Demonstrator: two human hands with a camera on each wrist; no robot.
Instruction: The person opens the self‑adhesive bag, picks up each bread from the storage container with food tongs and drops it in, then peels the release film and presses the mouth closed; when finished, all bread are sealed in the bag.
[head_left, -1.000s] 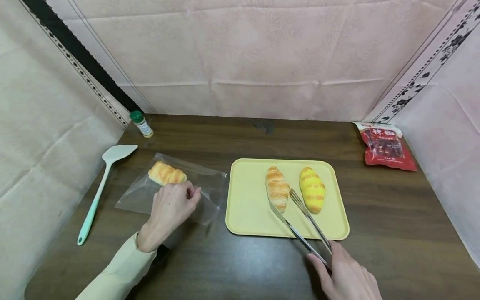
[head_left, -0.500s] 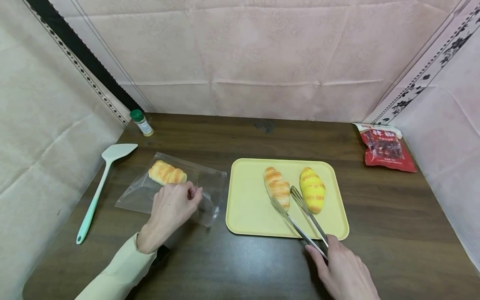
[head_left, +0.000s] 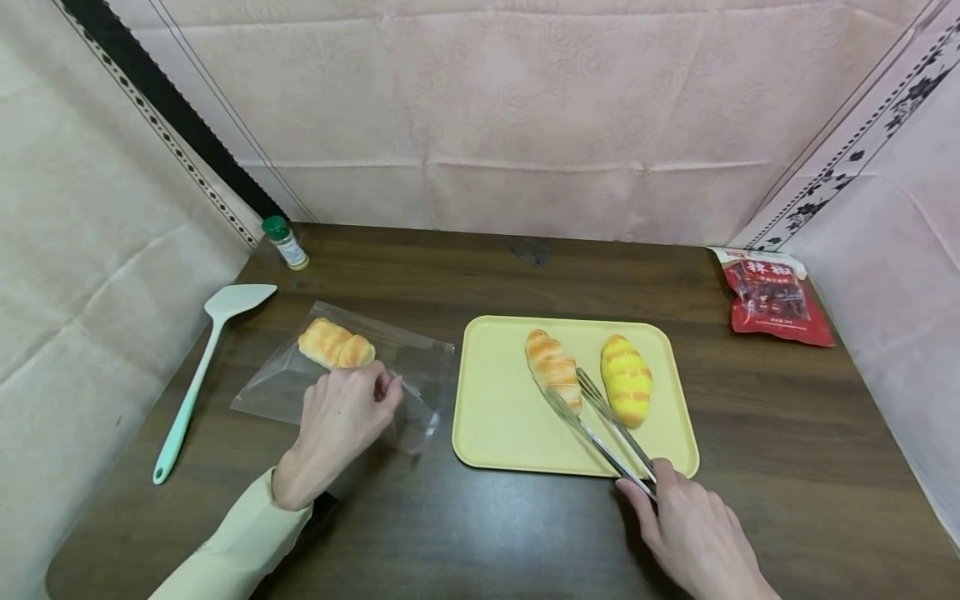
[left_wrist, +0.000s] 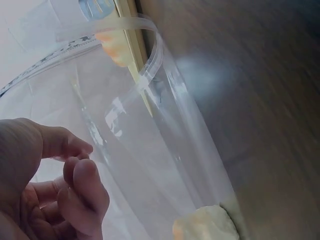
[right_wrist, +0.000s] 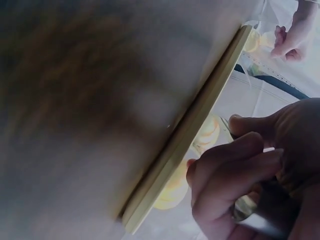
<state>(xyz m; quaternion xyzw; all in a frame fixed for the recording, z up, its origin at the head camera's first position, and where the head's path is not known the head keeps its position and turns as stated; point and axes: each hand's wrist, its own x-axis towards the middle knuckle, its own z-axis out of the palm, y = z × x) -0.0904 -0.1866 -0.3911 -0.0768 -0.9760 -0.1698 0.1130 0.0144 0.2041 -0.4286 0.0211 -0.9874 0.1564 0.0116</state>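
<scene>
My left hand (head_left: 343, 421) pinches the upper film of a clear plastic bag (head_left: 423, 375) between thumb and fingers; in the left wrist view the bag's mouth gapes toward the tray. Inside the bag lies a golden bread roll (head_left: 335, 343). My right hand (head_left: 693, 529) grips metal tongs (head_left: 617, 426) near their rear end. Their tips straddle the lower part of a pale striped bread roll (head_left: 550, 362), which lies on a yellow tray (head_left: 487, 408). Whether both tips touch it, I cannot tell. Beside it rests a yellow bread roll (head_left: 626, 379).
A pale green spatula (head_left: 197, 383) lies left of the bag. Behind it, a small green-capped bottle (head_left: 285, 243) stands by the cloth wall. A red snack packet (head_left: 776, 298) lies at the back right. Cloth walls (head_left: 480, 125) border the wooden table (head_left: 495, 542).
My right hand and the tongs have moved slightly forward, and the pale roll has shifted a little away from me and left. My left hand keeps its place on the bag.
</scene>
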